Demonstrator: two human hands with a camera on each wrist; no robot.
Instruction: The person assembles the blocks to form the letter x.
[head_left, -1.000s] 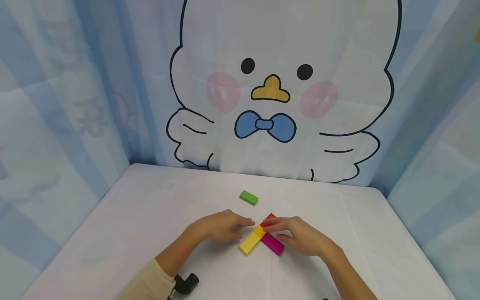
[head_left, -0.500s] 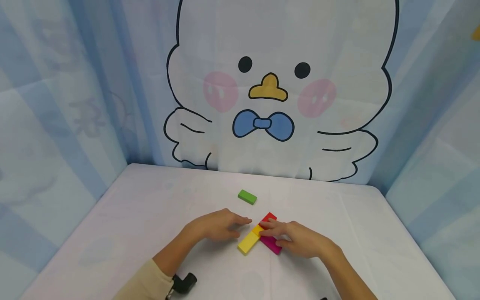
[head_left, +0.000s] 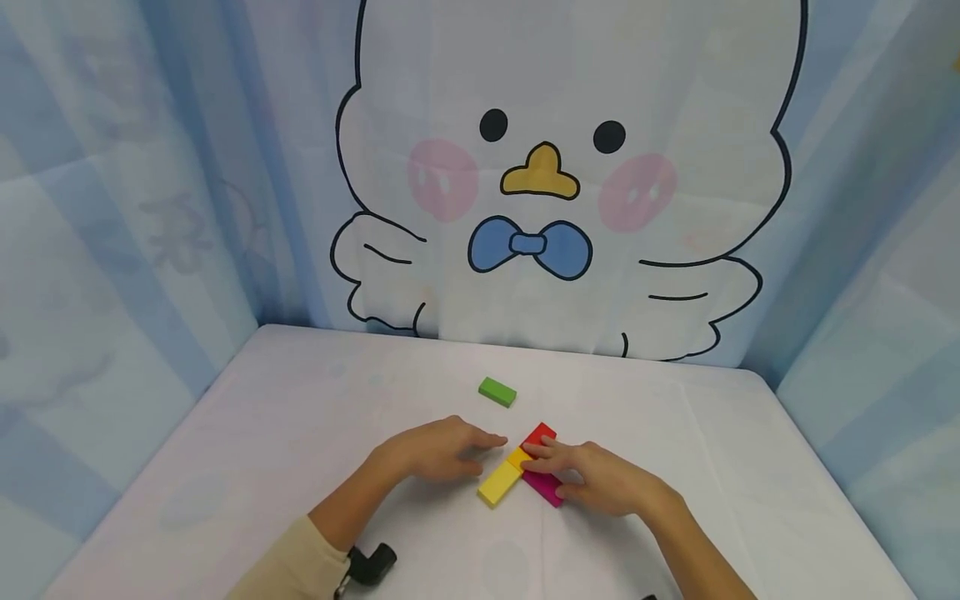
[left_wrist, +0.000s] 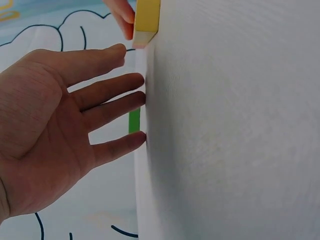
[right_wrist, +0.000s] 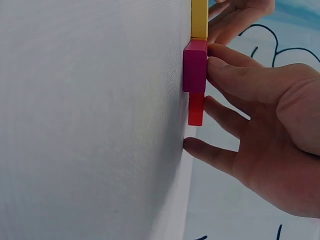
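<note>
A pale yellow block point(head_left: 498, 485), a deeper yellow block point(head_left: 518, 457) and a red block point(head_left: 538, 433) lie in a slanting row on the table. A magenta block point(head_left: 542, 487) branches off this row toward the front right. Over the red, deeper yellow and magenta blocks rests my right hand point(head_left: 603, 479), fingers spread and its thumb by the magenta block point(right_wrist: 195, 67). These fingers partly cover the blocks. To the left of the row my left hand point(head_left: 438, 450) touches the tabletop with loosely straight fingers, holding nothing, as the left wrist view shows.
A green block point(head_left: 497, 392) lies alone behind the blocks. White cloth covers the table point(head_left: 360, 375). Behind it hangs a curtain point(head_left: 675, 83) printed with a cartoon bird, and blue-white curtains hang at both sides. A black device point(head_left: 372, 565) sits at the left wrist.
My right hand has shifted slightly toward the front, its fingers settling lower over the red and magenta blocks. My left hand stays about where it was.
</note>
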